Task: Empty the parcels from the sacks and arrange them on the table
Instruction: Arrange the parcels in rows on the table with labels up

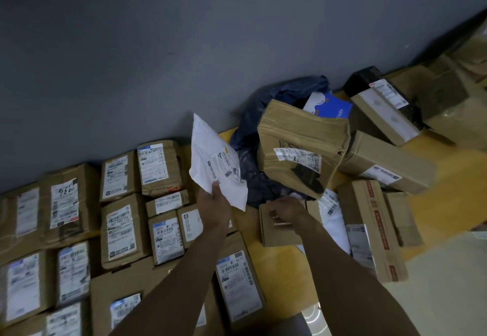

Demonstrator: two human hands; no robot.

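My left hand (214, 205) grips a flat white mailer parcel (214, 161) by its lower edge and holds it up over the yellow table (284, 262). My right hand (286, 210) rests on the top of a small brown box (276, 233), fingers curled over its near edge. Just behind lies a crumpled dark blue sack (253, 130) against the wall. A large taped brown box (300, 145) and a blue-and-white packet (329, 106) sit in its mouth. Rows of labelled brown parcels (121, 227) lie flat on the left.
A grey wall (184, 45) runs along the table's far side. On the right, loose brown boxes (382, 161) and a black box (363, 80) lie jumbled. A long box with red tape (374, 230) lies near the table's right edge, above pale floor (434, 296).
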